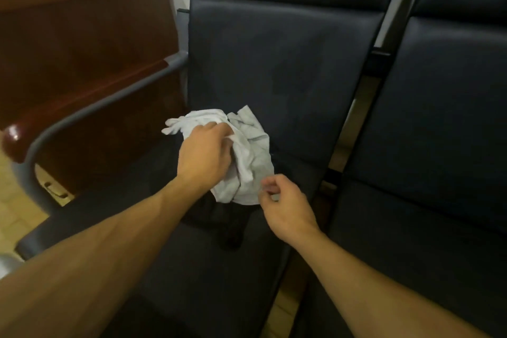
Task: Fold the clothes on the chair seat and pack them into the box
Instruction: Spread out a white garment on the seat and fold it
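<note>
A crumpled white garment (251, 156) lies bunched on the dark chair seat (197, 269), partly over a black garment (219, 217) beneath it. My left hand (204, 158) grips the white cloth at its upper left, fingers curled into the folds. My right hand (282, 202) hovers at the cloth's lower right edge, fingers loosely curled and thumb near fingertips; whether it pinches the fabric is unclear. A cardboard box (53, 189) shows only as a corner on the floor, left of the seat under the armrest.
A grey metal armrest with a wooden cap (82, 115) curves along the seat's left side. A wooden cabinet (82, 44) stands behind it. A second dark chair (439, 145) adjoins on the right, with a gap between the seats.
</note>
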`<state>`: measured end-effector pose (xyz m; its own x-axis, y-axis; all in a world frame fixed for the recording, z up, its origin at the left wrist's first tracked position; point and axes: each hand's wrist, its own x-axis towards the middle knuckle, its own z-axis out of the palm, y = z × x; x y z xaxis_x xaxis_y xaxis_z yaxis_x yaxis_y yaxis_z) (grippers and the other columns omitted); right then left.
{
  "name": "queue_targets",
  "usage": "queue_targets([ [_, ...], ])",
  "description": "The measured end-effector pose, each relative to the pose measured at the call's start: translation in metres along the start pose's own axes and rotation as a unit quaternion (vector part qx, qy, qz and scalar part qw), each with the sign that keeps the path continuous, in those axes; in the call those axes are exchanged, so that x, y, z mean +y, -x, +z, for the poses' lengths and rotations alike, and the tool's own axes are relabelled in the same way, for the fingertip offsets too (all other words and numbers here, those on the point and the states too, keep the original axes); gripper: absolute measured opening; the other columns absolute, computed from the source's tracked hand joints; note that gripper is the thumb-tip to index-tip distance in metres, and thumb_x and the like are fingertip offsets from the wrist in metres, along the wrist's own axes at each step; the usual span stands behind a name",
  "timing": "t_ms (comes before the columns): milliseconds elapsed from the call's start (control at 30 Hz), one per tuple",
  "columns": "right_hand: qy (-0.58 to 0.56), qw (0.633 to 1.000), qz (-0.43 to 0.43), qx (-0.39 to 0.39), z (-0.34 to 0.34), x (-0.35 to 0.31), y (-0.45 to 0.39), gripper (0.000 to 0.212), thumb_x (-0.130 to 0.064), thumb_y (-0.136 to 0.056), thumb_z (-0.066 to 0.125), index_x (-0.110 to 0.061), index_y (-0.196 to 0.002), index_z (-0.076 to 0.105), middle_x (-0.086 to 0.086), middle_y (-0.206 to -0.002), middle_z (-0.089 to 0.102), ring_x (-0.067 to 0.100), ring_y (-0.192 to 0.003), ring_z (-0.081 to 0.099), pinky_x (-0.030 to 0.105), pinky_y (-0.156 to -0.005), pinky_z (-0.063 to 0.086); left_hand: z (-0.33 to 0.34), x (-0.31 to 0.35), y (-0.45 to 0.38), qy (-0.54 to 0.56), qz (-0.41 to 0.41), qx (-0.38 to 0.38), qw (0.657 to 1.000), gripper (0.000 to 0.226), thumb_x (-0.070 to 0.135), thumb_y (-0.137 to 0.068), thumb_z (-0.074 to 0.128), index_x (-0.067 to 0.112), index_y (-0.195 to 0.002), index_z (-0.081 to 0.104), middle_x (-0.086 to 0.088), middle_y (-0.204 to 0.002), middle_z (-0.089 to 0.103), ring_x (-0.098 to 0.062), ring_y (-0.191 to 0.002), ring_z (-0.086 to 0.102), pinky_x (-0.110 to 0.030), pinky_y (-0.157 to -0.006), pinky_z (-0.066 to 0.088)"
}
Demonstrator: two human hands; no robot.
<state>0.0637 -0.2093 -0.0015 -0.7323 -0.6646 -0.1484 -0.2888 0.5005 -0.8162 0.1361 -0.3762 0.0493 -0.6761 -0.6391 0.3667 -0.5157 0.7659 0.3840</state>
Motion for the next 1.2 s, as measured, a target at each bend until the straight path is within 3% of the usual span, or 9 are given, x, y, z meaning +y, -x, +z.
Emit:
queue_targets([
  [167,-0.031,0.996,-0.039,0.069,-0.069,-0.057,0.039,0.04,-0.042,-0.093,0.065,-0.038,-0.13,0.05,-0.014,-0.114,0.057,0.005,-0.098,0.058,0.028,-0.08,0.051,-0.091,0.082,-0.003,0.249,-0.049,0.044,0.966,0.011,0.015,-0.105,0.047,0.017,-0.102,0.058,0.009,-0.088,0.058,-0.004,-0.076,0.054,-0.015,-0.061,0.035],
  [267,-0.036,0.992,-0.082,0.088,-0.121,-0.102,0.081,0.057,-0.052,-0.087,0.07,-0.038,-0.136,0.044,-0.01,-0.121,0.05,0.006,-0.1,0.054,0.028,-0.081,0.047,-0.153,0.142,0.001,0.355,-0.04,0.019,0.934,0.013,0.016,-0.105,0.046,0.014,-0.106,0.058,0.003,-0.097,0.06,-0.009,-0.086,0.056,-0.026,-0.073,0.046],
  [400,-0.072,0.978,-0.138,0.136,-0.19,-0.144,0.146,0.052,-0.053,-0.084,0.073,-0.037,-0.129,0.051,-0.012,-0.118,0.057,0.009,-0.103,0.059,0.031,-0.084,0.052,-0.221,0.221,0.025,0.435,0.007,-0.039,0.9,0.017,0.016,-0.104,0.047,0.013,-0.108,0.063,-0.004,-0.104,0.065,-0.017,-0.09,0.06,-0.036,-0.079,0.053],
  [533,-0.115,0.968,-0.18,0.133,-0.263,-0.158,0.222,0.041,-0.045,-0.086,0.075,-0.041,-0.12,0.054,-0.024,-0.104,0.061,0.004,-0.098,0.063,0.021,-0.076,0.05,-0.267,0.299,0.063,0.434,0.087,-0.08,0.893,0.023,0.036,-0.102,0.058,0.019,-0.088,0.063,0.0,-0.085,0.066,-0.015,-0.077,0.06,-0.032,-0.07,0.05],
  [700,-0.166,0.956,-0.164,0.176,-0.349,-0.139,0.301,0.023,-0.042,-0.09,0.071,-0.037,-0.109,0.06,-0.009,-0.106,0.071,0.011,-0.095,0.07,0.03,-0.079,0.06,-0.274,0.376,0.1,0.409,0.173,-0.174,0.879,0.034,0.038,-0.101,0.062,0.005,-0.096,0.066,-0.015,-0.096,0.071,-0.019,-0.081,0.064,-0.04,-0.078,0.055],
  [800,-0.179,0.953,-0.126,0.21,-0.388,-0.125,0.329,0.035,-0.049,-0.092,0.067,-0.029,-0.12,0.063,-0.004,-0.112,0.07,0.015,-0.1,0.069,0.037,-0.087,0.059,-0.269,0.412,0.115,0.375,0.223,-0.209,0.875,0.03,0.037,-0.103,0.058,0.012,-0.094,0.069,-0.005,-0.093,0.073,-0.017,-0.085,0.067,-0.039,-0.082,0.055],
  [933,-0.206,0.947,-0.093,0.227,-0.414,-0.11,0.352,0.019,-0.042,-0.101,0.054,-0.031,-0.116,0.059,-0.006,-0.111,0.066,0.017,-0.102,0.065,0.039,-0.085,0.057,-0.26,0.444,0.134,0.342,0.228,-0.196,0.89,0.028,0.039,-0.103,0.058,0.019,-0.092,0.074,0.006,-0.091,0.074,-0.01,-0.085,0.069,-0.029,-0.078,0.054],
  [1100,-0.284,0.915,-0.051,0.283,-0.413,-0.11,0.362,0.014,-0.039,-0.104,0.05,-0.03,-0.115,0.051,0.0,-0.11,0.065,0.023,-0.101,0.066,0.045,-0.087,0.058,-0.261,0.465,0.151,0.323,0.233,-0.087,0.913,0.012,0.025,-0.102,0.056,0.023,-0.108,0.066,0.002,-0.098,0.067,-0.014,-0.086,0.064,-0.027,-0.074,0.052],
  [1200,-0.38,0.876,-0.026,0.295,-0.409,-0.122,0.365,0.019,-0.032,-0.105,0.051,-0.023,-0.122,0.054,0.005,-0.111,0.066,0.027,-0.097,0.068,0.048,-0.084,0.06,-0.259,0.463,0.18,0.366,0.23,-0.102,0.896,0.034,0.017,-0.095,0.063,0.025,-0.126,0.051,-0.002,-0.116,0.054,-0.016,-0.093,0.059,-0.025,-0.077,0.052],
])
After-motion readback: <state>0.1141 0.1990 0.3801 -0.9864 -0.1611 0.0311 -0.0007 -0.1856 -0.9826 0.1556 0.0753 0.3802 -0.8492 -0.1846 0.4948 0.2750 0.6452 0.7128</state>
